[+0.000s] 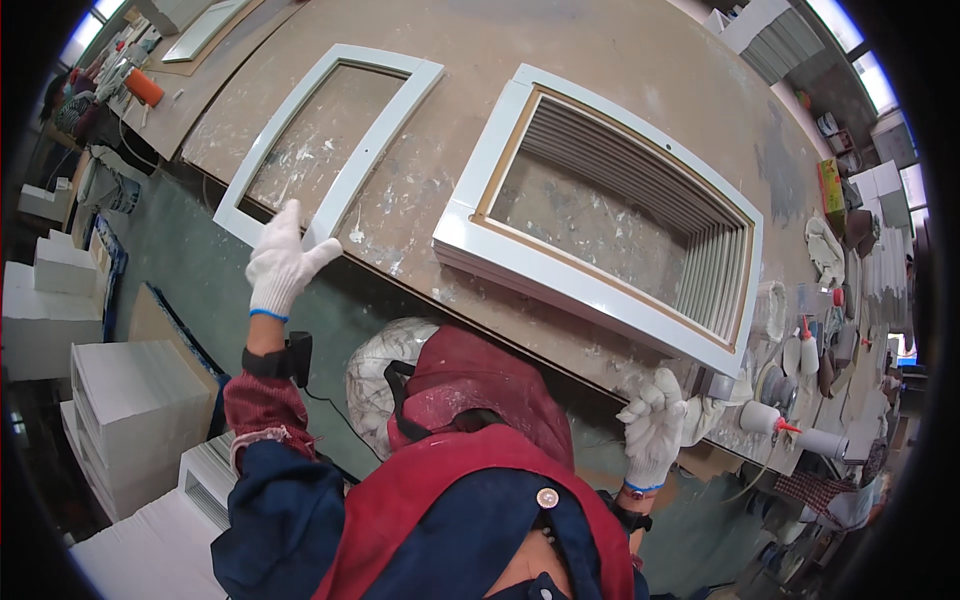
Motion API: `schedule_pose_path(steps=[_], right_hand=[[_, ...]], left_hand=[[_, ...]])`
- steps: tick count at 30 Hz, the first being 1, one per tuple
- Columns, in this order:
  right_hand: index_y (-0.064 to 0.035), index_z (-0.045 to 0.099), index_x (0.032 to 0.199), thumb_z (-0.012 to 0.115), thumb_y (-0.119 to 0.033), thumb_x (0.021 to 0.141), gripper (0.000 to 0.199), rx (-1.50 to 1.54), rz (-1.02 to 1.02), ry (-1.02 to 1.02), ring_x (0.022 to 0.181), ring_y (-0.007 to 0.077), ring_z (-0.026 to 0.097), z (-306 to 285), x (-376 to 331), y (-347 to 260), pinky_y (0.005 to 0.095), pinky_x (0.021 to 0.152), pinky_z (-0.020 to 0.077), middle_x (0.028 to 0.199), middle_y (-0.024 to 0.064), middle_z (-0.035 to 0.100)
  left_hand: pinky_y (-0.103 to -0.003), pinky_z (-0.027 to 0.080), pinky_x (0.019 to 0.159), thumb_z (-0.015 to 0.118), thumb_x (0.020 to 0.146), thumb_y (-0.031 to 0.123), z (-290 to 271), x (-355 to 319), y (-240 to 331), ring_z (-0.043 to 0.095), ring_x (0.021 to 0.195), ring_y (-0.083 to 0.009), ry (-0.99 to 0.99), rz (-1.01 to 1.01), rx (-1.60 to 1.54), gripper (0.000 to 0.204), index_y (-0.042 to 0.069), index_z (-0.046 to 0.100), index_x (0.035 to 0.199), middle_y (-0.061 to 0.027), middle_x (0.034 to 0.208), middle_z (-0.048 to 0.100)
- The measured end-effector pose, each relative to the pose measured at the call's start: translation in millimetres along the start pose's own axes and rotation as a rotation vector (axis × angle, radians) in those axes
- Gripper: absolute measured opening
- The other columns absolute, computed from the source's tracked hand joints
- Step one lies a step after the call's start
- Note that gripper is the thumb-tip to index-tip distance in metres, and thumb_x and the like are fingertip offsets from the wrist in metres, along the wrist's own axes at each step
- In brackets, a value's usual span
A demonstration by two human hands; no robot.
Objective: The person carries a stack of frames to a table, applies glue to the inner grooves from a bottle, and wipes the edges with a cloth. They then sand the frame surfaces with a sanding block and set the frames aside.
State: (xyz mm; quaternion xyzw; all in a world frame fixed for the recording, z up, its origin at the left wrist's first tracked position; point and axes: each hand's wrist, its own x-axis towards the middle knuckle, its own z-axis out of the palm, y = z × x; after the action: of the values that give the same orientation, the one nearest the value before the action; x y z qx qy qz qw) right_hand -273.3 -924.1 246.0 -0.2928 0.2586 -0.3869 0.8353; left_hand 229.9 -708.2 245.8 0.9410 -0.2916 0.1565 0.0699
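My left hand (283, 262), in a white knit glove with a blue cuff, is open. Its fingers and thumb spread over the near end of a single white frame (352, 192), which lies flat on the worktable; I cannot tell whether they press on it. To the right stands a stack of similar white frames (585, 292), its top one edged inside with a brown strip. Below the stack's near right corner is my right hand (655, 425), also gloved, palm up with loosely curled fingers and nothing visible in it. A pale crumpled cloth (703, 418) lies beside it.
The brown worktable (480, 110) is splattered with white paint. White bottles with red nozzles (762, 418) and other tools crowd its right end. White stacked pieces (140, 410) stand on the floor at left. An orange container (143, 87) and a person (72, 112) are far left.
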Motion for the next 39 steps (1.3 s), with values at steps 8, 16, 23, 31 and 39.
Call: schedule_pose_path(steps=[8, 16, 23, 31, 39], right_hand=[[-0.0017, 0.038, 0.144, 0.051, -0.043, 0.100, 0.062, -0.061, -0.058, 0.075, 0.083, 0.0197, 0.055, -13, -17, 3, 0.0400, 0.073, 0.0584, 0.104, 0.0065, 0.054], [0.0019, 0.040, 0.141, 0.053, -0.033, 0.101, 0.054, 0.058, -0.139, 0.039, 0.091, 0.0245, 0.065, -21, -16, -8, 0.0399, 0.077, 0.0591, 0.109, 0.0141, 0.063], [0.0025, 0.046, 0.133, 0.058, -0.025, 0.099, 0.045, -0.198, -0.467, 0.105, 0.089, 0.0190, 0.061, -5, -19, -53, 0.0360, 0.080, 0.0567, 0.109, 0.0124, 0.059], [0.0008, 0.052, 0.136, 0.050, -0.003, 0.094, 0.043, -0.923, -0.528, 0.635, 0.116, 0.0202, 0.056, 7, 15, -80, 0.0333, 0.097, 0.0470, 0.137, 0.0115, 0.055], [0.0010, 0.054, 0.135, 0.051, -0.002, 0.094, 0.041, -0.958, -0.499, 0.577, 0.118, 0.0199, 0.054, -9, 26, -63, 0.0333, 0.100, 0.0431, 0.130, 0.0093, 0.059]], left_hand=[[-0.049, 0.052, 0.081, 0.075, 0.066, 0.040, 22, 12, 5, 0.064, 0.095, -0.0399, -0.476, 0.031, 0.103, 0.050, 0.003, 0.061, 0.098, -0.0205, 0.098, 0.066], [-0.048, 0.052, 0.081, 0.075, 0.064, 0.039, 16, -1, 14, 0.064, 0.095, -0.0379, -0.496, 0.017, 0.079, 0.050, 0.004, 0.062, 0.098, -0.0196, 0.099, 0.067], [-0.051, 0.051, 0.078, 0.076, 0.068, 0.040, 31, 3, 8, 0.064, 0.095, -0.0412, -0.523, 0.049, -0.003, 0.050, 0.003, 0.059, 0.096, -0.0212, 0.098, 0.066], [-0.036, 0.038, 0.107, 0.070, 0.085, 0.021, -44, -23, 101, 0.049, 0.129, -0.0275, -0.398, 0.048, -1.064, 0.067, -0.002, 0.043, 0.142, -0.0216, 0.139, 0.051], [-0.034, 0.043, 0.102, 0.064, 0.080, 0.017, -69, -12, 157, 0.056, 0.117, -0.0222, -0.583, 0.195, -1.117, 0.066, 0.000, 0.045, 0.141, -0.0166, 0.126, 0.061]])
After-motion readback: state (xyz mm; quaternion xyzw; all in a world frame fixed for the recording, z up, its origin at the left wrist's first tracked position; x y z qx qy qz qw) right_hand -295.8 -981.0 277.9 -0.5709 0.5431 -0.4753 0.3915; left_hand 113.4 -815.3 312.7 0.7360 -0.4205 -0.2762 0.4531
